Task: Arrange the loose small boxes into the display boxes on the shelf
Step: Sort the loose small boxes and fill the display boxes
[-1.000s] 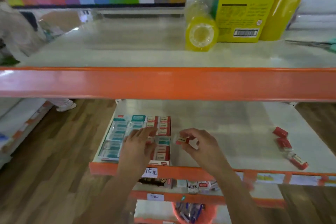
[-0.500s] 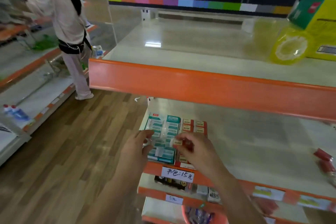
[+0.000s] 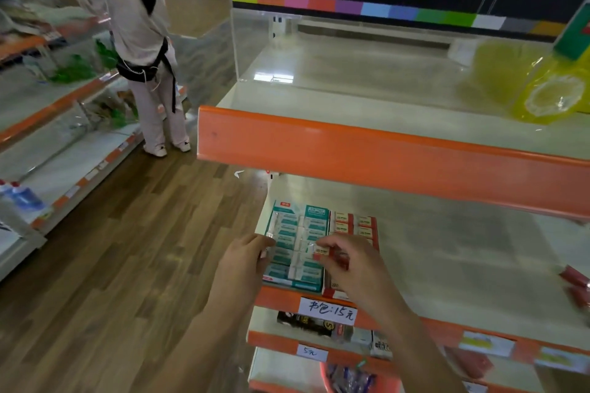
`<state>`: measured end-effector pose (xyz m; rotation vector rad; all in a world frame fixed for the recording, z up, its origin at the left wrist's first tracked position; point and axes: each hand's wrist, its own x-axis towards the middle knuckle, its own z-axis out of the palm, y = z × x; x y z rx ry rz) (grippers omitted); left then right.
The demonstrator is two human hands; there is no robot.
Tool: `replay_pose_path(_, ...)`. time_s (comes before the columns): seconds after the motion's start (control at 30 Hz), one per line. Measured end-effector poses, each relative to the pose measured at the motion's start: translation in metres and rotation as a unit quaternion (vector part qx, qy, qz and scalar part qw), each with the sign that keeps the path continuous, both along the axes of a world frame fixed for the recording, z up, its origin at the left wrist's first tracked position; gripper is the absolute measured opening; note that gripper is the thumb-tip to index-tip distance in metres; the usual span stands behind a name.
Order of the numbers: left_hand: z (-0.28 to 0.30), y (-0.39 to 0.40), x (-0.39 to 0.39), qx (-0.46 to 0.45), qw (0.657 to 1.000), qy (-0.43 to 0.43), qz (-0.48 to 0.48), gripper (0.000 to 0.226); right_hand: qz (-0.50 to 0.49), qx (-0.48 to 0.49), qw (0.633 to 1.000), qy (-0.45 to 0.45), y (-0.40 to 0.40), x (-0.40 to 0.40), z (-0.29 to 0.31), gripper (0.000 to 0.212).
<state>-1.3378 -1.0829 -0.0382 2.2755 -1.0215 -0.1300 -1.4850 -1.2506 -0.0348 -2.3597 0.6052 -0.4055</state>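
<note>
Two display boxes stand side by side at the left end of the middle shelf: a teal one [image 3: 297, 230] full of small teal-and-white boxes, and a red one [image 3: 354, 223] with small red-and-white boxes. My right hand [image 3: 354, 268] pinches a small red-and-white box [image 3: 321, 251] over the seam between the two display boxes. At the teal box's left edge my left hand [image 3: 244, 265] pinches a small clear piece; what it is cannot be made out. More loose red boxes [image 3: 574, 277] lie at the far right of the shelf.
An orange-edged upper shelf [image 3: 383, 153] overhangs the work area, with a yellow tape roll [image 3: 552, 99] on it. A handwritten price label [image 3: 327, 311] sits on the shelf lip. Lower shelves hold other goods. A person [image 3: 140, 41] stands at the left aisle shelf.
The view swung left and up, so the boxes now sit lower right. My right hand carried the small red box leftward, towards the display boxes; my left hand shifted to the teal box's left edge.
</note>
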Motion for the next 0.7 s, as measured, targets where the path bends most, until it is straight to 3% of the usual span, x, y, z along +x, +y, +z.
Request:
replay_pose_path(0.17,0.000,-0.004,-0.006,-0.006,0.998,-0.061,0.006,0.031,-0.037,-0.005,0.999,0.007,-0.006,-0.022,0.001,0.026)
replay_pose_path(0.4,0.001,-0.023,-0.026,-0.025,0.999,-0.025,-0.015,0.029,-0.024,0.011,0.999,0.019,-0.012,-0.040,-0.005,0.030)
replay_pose_path(0.57,0.001,-0.039,-0.043,-0.027,0.998,-0.041,-0.051,0.021,-0.046,-0.054,0.997,-0.001,-0.006,-0.031,-0.007,0.020)
replay_pose_path(0.7,0.002,-0.048,-0.055,-0.034,0.996,-0.054,-0.065,0.023,-0.079,-0.090,0.993,0.010,-0.006,-0.031,-0.009,0.024)
